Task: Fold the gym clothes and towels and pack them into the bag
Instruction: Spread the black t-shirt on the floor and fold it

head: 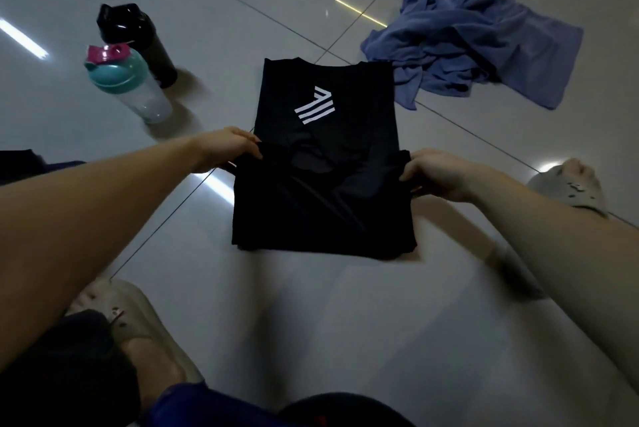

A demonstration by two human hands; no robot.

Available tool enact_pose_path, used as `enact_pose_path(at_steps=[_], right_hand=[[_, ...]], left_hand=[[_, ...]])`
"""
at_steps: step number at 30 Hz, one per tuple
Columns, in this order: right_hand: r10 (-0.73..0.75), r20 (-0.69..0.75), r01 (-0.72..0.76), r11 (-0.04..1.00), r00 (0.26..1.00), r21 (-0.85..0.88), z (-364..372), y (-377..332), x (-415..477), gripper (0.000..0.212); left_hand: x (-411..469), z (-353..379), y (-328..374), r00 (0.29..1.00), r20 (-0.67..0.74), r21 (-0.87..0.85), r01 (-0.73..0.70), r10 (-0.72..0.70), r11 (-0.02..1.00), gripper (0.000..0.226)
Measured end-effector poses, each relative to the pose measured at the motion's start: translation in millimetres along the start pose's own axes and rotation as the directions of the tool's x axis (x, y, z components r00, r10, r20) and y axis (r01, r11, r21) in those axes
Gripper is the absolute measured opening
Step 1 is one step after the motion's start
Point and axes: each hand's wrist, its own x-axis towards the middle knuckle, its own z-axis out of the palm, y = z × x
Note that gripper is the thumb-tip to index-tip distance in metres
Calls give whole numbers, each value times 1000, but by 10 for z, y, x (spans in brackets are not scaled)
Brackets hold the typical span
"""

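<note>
head | 1 black shirt point(325, 205) centre frame, flat on floor point(380, 323), near half doubled over | 2 hands: left hand point(228, 150) and right hand point(432, 174) each pinching a side of the fold | 1 crumpled blue cloth point(460, 42) upper right | 2 bottles upper left: black bottle point(138, 42), teal-lidded bottle point(131, 87) | floor: glossy pale tiles mirroring light strips
</note>
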Motion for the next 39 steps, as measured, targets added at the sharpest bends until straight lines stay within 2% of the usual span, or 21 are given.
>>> enact_pose_path(at_steps=[3,5,6,8,10,11,15,21,24,28,33,36,39], right_hand=[[62,-179,-70,997,982,-37,69,26,270,12],[95,-299,-112,993,949,-39,146,98,390,13],[91,-353,-106,994,931,-23,172,133,419,15],[74,-426,-79,997,902,7,197,173,474,11],[72,-440,-72,997,895,17,193,188,476,11],[76,-435,-74,997,897,20,187,216,470,11],[55,-447,-28,997,893,68,165,297,420,14],[29,-435,7,997,900,81,165,280,471,19],[-24,-473,9,999,881,-33,128,305,534,22],[-113,-576,-49,965,810,-257,79,330,564,27],[-130,-603,-83,947,787,-312,90,337,655,42],[-101,-607,-152,924,788,-351,64,302,689,29],[-78,-616,-202,907,784,-370,44,300,723,27]], left_hand=[[176,75,-206,993,-96,-125,60,-72,990,38],[248,178,-330,986,-132,-157,77,-98,985,48],[273,229,-376,978,-188,-165,62,-93,984,47],[337,286,-445,944,-315,-185,35,-93,982,33],[384,288,-500,926,-364,-219,20,-101,975,12],[391,286,-529,924,-367,-245,14,-107,969,9],[372,314,-611,909,-396,-352,-22,-127,936,21],[361,380,-603,851,-519,-308,-95,-84,947,3],[385,377,-603,849,-525,-245,-91,-54,965,11],[433,358,-633,832,-550,-221,-69,-66,973,16],[463,328,-670,816,-571,-220,-48,-89,974,17],[491,313,-664,822,-560,-208,-20,-102,978,22],[541,302,-667,806,-580,-158,29,-117,987,28]])
